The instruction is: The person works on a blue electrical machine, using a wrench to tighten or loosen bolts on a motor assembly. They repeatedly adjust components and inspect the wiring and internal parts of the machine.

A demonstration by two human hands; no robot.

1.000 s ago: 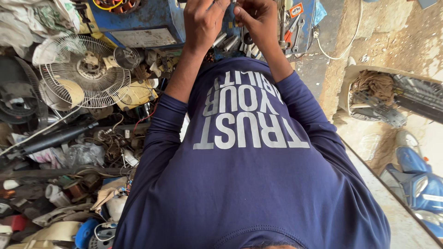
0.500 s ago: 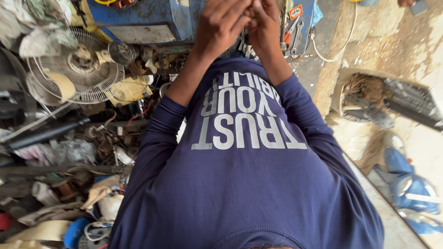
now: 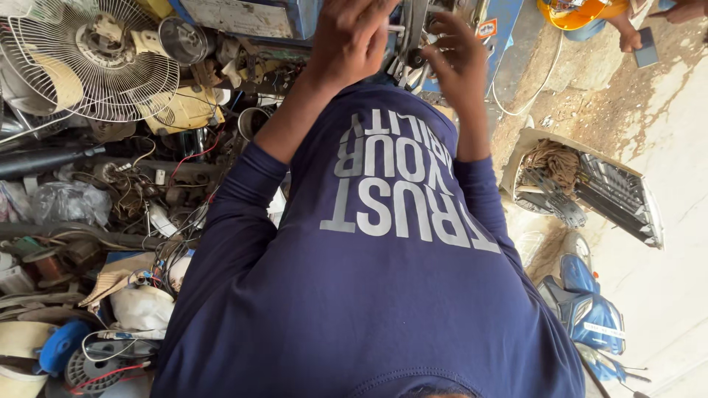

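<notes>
1. Left hand [image 3: 352,40] at 12 o'clock, fingers curled shut; a thin light rod [image 3: 393,28] sticks out of the fist toward the right hand.
2. Right hand [image 3: 459,55] at 1 o'clock, fingers spread, half open, tips just beside a small dark metal part [image 3: 414,57]; can't tell if actually gripping.
3. Part sits btwn both hands, in front of a blue machine body [image 3: 509,22].
4. Fan grille [image 3: 92,63] at 10 o'clock, w/ wires & scrap below it.
5. Basket of fibre & metal strips [image 3: 590,188] at 3 o'clock; blue scooter [image 3: 590,313] at 4 o'clock.
</notes>
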